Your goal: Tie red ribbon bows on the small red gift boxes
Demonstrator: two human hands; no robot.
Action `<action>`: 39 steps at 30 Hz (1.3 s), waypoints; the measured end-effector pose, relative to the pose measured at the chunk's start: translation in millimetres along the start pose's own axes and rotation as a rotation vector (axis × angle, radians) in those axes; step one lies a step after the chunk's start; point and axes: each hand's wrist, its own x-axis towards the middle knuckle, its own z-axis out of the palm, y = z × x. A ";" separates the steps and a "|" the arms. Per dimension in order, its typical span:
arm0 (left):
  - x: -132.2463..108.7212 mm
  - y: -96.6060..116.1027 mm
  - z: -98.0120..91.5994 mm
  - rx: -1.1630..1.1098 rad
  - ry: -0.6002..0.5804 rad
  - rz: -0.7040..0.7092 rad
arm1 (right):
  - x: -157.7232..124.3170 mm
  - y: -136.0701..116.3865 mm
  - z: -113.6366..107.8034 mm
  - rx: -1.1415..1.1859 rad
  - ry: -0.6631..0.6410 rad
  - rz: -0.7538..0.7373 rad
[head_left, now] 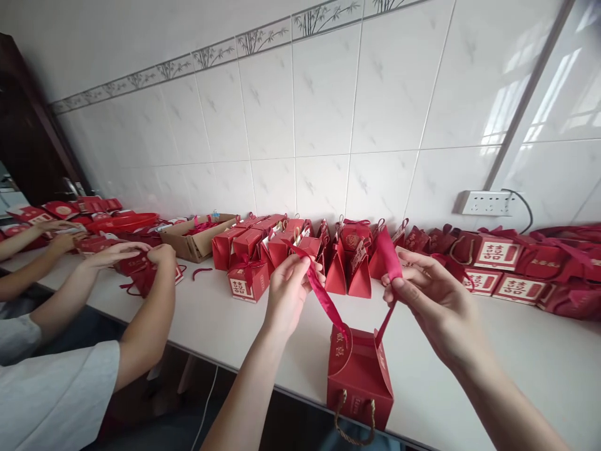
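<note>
At the far left of the frame, a dark door (32,125) stands beside the tiled wall (323,113). Below it, bare forearms of other people reach over the white desk (516,369), among red boxes and a red basin (124,222). The nearest co-worker, in a pale sleeve (70,388), has both hands at a ribboned red carton (145,275), left of centre. To the right of these hands, an open cardboard box (197,244) stands against the wall side, with red ribbon pieces inside; a short ribbon scrap (201,271) lies in front of it. Next comes a group of red gift boxes (235,244); a small bowed box (248,282) stands at its front.

At centre, the left grip (286,291) is closed on one end of a red ribbon (323,297), pinched between thumb and fingers. The work unit, a red box (345,376), rests at lower centre, by the near edge of the desk. Its raised curved panels stand apart; the ribbon runs up from them. A rope handle (354,432) hangs on its near side. Right of centre, the right grip (434,297) is closed on the ribbon's other end.

At right, stacked red packages (530,263) line the wall beneath a white socket strip (488,203) with a dark cable (524,203).
</note>
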 end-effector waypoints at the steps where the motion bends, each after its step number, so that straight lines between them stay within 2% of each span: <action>1: 0.2 -1.0 3.0 0.027 0.007 0.012 | 0.7 -0.7 1.8 -0.010 0.002 0.003; 6: -0.1 -3.2 15.5 0.090 -0.007 0.056 | 3.7 -1.4 9.3 -0.019 -0.013 0.047; 14: -5.6 -5.1 27.3 0.079 -0.072 -0.020 | 2.9 -3.4 24.5 0.059 -0.091 0.081; 19: -7.5 -5.3 31.4 0.060 -0.157 -0.002 | 4.0 0.2 25.5 0.016 -0.042 0.056; 25: -6.8 -8.9 29.0 0.009 -0.165 -0.031 | 5.4 0.4 19.5 0.038 -0.038 0.090; 34: -4.4 -4.1 19.5 -0.069 -0.182 0.071 | 11.9 -4.0 6.5 0.074 0.055 0.084; 39: -3.1 -4.6 18.2 -0.092 -0.192 0.089 | 14.3 -7.9 5.5 0.109 0.037 0.088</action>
